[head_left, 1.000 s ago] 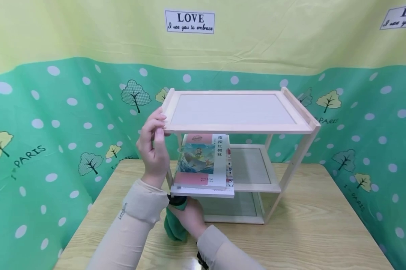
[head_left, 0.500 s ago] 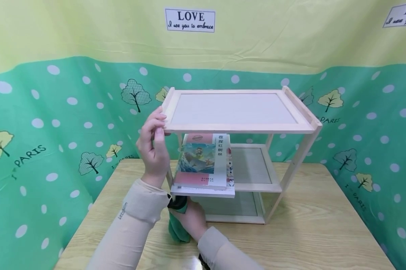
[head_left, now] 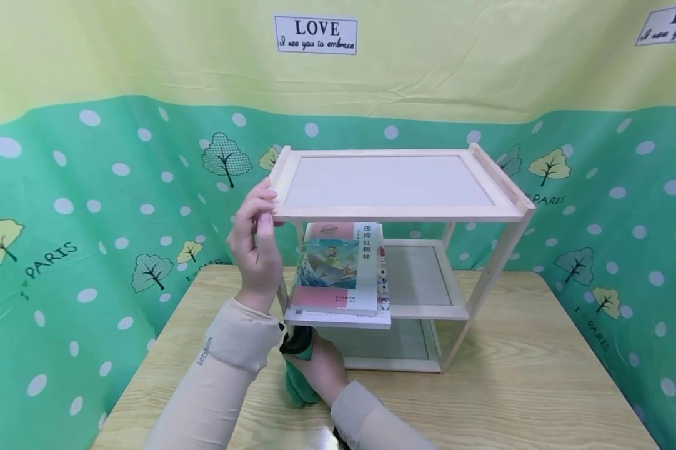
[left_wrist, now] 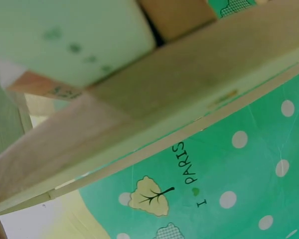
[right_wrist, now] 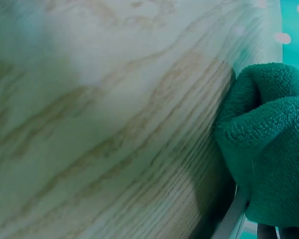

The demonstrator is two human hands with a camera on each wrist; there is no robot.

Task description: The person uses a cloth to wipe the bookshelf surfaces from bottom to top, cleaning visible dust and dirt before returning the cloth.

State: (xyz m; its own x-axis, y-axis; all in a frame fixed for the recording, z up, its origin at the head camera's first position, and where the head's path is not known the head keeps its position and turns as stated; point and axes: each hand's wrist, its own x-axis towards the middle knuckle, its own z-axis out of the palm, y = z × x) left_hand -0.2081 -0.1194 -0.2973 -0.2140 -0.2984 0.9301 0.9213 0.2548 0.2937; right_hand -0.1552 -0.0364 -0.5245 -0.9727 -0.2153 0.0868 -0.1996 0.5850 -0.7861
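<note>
A three-tier wooden shelf [head_left: 391, 181] stands on the table. My left hand [head_left: 256, 250] grips the left front corner of its top board, fingers over the edge. The left wrist view looks along a wooden post [left_wrist: 169, 94] close up. Low at the shelf's left front, my right hand [head_left: 325, 369] holds a green cloth [head_left: 300, 382] bunched around the front leg, below the middle tier. In the right wrist view the fluffy, folded green cloth [right_wrist: 269, 144] fills the right side; the fingers inside it are hidden.
Stacked books [head_left: 332, 269] lie on the left of the middle tier, jutting past its front edge over the right hand. The bottom board [head_left: 385, 340] sits low over the wood-grain table [head_left: 512, 400]. A green and yellow printed curtain [head_left: 119, 206] surrounds the table.
My right hand and the green cloth have shifted slightly right and down beside the front leg. The left hand keeps its grip on the top corner, and the shelf stays put.
</note>
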